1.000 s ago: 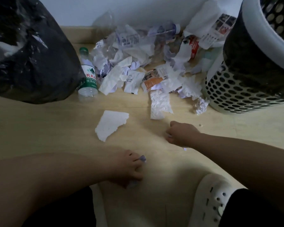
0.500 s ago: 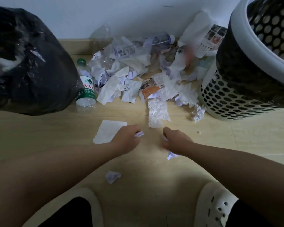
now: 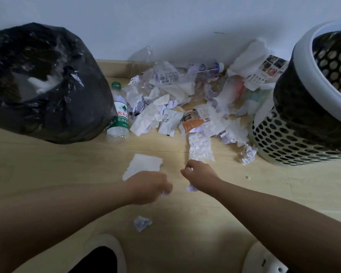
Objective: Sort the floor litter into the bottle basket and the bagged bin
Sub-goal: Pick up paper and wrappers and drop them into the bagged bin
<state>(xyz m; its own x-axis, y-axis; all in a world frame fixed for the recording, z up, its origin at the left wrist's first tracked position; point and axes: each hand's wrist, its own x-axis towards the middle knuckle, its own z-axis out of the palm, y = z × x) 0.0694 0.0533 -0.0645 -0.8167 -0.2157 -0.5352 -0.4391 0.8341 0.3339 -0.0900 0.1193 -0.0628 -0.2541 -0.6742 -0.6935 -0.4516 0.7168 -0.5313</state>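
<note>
Paper scraps are what I have in both hands: my left hand point(image 3: 149, 187) is curled shut with a bit of pale scrap showing at its fingertips, and my right hand point(image 3: 200, 175) is fisted round crumpled paper, a tuft poking out below the wrist. Just beyond the left grip lies a torn white sheet point(image 3: 144, 168) on the floor point(image 3: 47, 174); a clear plastic wrapper point(image 3: 200, 147) sits right ahead of the right grip. Behind the left hand, nearer my feet, a small crumpled wad point(image 3: 142, 223) lies loose. The bagged bin point(image 3: 43, 81) is far off to the left, the perforated basket point(image 3: 295, 138) off to the right, with the main litter heap point(image 3: 185, 107) and a green-capped water bottle point(image 3: 119, 115) between them. My worry: the fists look full, so grabbing more could spill bits, and the wad behind could be overlooked.
</note>
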